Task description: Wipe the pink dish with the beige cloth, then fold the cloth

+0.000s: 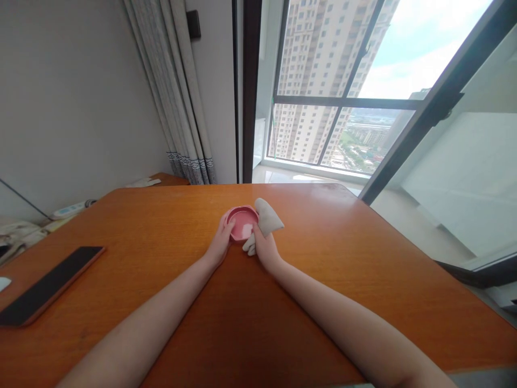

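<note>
A round, shallow pink dish (pixel 241 220) with a glossy inside is tilted toward me above the wooden table. My left hand (pixel 220 240) grips its left rim, thumb over the edge. On the other side, my right hand (pixel 265 249) is closed around a light grey cloth (pixel 267 218), its thumb near the dish's right rim. The cloth bunches up above that hand, and a loose end hangs below by the dish. My right fingers are mostly hidden behind the cloth, so I cannot tell whether they also touch the dish.
The brown wooden table (pixel 323 253) spreads around my arms. A long black pad with an orange edge (pixel 52 283) lies at the left, with a white object (pixel 4 283) beside it. Behind the table are a grey curtain (pixel 177 91) and a large window (pixel 323 102).
</note>
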A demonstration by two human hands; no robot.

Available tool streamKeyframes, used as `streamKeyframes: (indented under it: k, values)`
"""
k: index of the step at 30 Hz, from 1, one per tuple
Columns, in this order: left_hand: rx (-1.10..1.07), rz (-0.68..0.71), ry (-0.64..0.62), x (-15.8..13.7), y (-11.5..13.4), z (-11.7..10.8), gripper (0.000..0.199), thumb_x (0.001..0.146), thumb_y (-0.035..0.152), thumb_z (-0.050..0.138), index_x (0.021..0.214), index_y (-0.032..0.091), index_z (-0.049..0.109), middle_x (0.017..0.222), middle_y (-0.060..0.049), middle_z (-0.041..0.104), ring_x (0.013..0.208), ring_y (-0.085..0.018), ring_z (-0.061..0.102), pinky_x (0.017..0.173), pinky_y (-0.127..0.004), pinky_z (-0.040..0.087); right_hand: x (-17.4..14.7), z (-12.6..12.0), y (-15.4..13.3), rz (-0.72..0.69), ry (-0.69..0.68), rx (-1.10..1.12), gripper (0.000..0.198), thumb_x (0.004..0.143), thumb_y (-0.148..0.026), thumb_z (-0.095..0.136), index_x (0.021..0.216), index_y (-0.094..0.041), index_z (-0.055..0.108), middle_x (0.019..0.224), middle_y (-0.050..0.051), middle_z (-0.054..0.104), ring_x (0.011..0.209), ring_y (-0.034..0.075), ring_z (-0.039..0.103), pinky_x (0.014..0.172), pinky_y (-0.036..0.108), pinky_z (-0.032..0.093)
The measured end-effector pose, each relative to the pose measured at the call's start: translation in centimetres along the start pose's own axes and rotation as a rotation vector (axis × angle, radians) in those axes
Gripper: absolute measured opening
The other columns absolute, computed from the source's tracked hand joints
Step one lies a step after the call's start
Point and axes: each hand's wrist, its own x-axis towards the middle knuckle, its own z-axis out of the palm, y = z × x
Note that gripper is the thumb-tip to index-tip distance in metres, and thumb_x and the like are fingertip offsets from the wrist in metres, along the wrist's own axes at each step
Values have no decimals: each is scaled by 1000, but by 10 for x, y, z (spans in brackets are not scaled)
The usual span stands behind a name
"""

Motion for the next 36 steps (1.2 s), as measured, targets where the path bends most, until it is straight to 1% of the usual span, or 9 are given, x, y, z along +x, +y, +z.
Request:
streamKeyframes:
  k: [2, 5, 12, 16, 20, 23, 28, 31, 36]
  values:
    - [11, -113, -48, -1, 5, 1, 46, 79, 46, 55, 122, 28, 52, 125, -6, 55, 106, -24, 55, 76, -34, 52, 5, -7, -2, -24, -1, -20, 38, 80, -53, 46, 72, -17, 55, 36, -2, 54, 27, 10, 42, 30, 20, 33]
    - [8, -215, -13, -1, 9, 2, 44, 78, 47, 55, 117, 26, 56, 114, -7, 60, 91, -22, 59, 64, -31, 53, 11, -14, -5, -14, -12, -51, 37, 80, -51, 47, 63, -19, 52, 33, -2, 51, 26, 10, 41, 28, 20, 31]
    - [-190, -88, 125, -4, 8, 7, 41, 81, 43, 54, 119, 29, 52, 118, -3, 58, 96, -18, 58, 71, -30, 53, 0, 4, 1, 37, -53, 3, 46, 79, -60, 46, 59, -19, 54, 44, 3, 59, 36, 12, 52, 38, 22, 45]
    - [-182, -95, 13, -7, 9, 8, 41, 78, 40, 59, 116, 27, 51, 116, -5, 57, 93, -18, 58, 68, -28, 53, 1, 2, 4, 4, 5, -17, 41, 80, -55, 46, 64, -18, 56, 40, 0, 56, 33, 10, 48, 35, 20, 40]
    - [-93, -156, 21, -7, 9, 7, 39, 75, 39, 61, 110, 24, 51, 110, -5, 58, 92, -17, 57, 65, -26, 52, 11, -14, -1, -2, 65, -37, 35, 82, -48, 44, 75, -17, 58, 34, -4, 50, 27, 11, 42, 29, 21, 32]
    - [-48, -171, 18, -5, 8, 8, 36, 73, 28, 59, 109, 22, 53, 111, -5, 58, 95, -18, 56, 71, -26, 51, 13, -17, -3, 3, 50, -43, 31, 81, -46, 46, 82, -18, 58, 34, -5, 50, 27, 11, 43, 28, 21, 31]
    - [-149, -53, 161, -3, 3, 9, 42, 73, 17, 48, 114, 24, 50, 114, -4, 57, 100, -17, 55, 76, -27, 50, 4, -4, 2, -14, -80, -58, 38, 81, -53, 45, 64, -19, 52, 40, 0, 57, 31, 10, 47, 34, 19, 38]
    - [-209, -53, 89, -3, 4, 7, 44, 74, 19, 51, 117, 25, 49, 118, -4, 55, 100, -17, 55, 77, -28, 50, -1, 1, 4, -8, -111, -64, 39, 80, -52, 46, 59, -20, 48, 41, 2, 58, 32, 9, 47, 35, 19, 39]
    - [-125, -108, -51, -5, 6, 4, 38, 76, 31, 57, 113, 22, 54, 114, -6, 58, 99, -20, 55, 74, -29, 51, 8, -10, 0, -41, -1, -71, 27, 79, -41, 46, 60, -21, 44, 34, -3, 52, 27, 9, 41, 29, 19, 32]
